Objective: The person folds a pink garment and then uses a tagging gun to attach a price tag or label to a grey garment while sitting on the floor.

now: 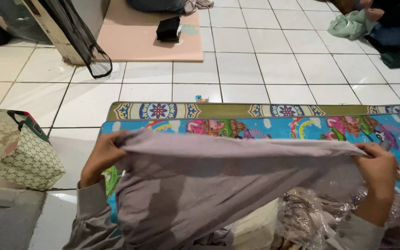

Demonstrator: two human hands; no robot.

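A grey-lilac cloth (200,185) is stretched between my two hands above a colourful play mat (265,125). My left hand (102,155) grips the cloth's upper left edge. My right hand (379,166) pinches the upper right corner. The cloth hangs down toward me and hides the middle of the mat. Both my sleeves are grey.
A patterned bag (21,155) sits on the white tiled floor at the left. Clear plastic wrapping (311,217) lies under the cloth at lower right. A pink mat with a black object (169,28) lies farther off. Another person with green cloth (353,23) sits at the top right.
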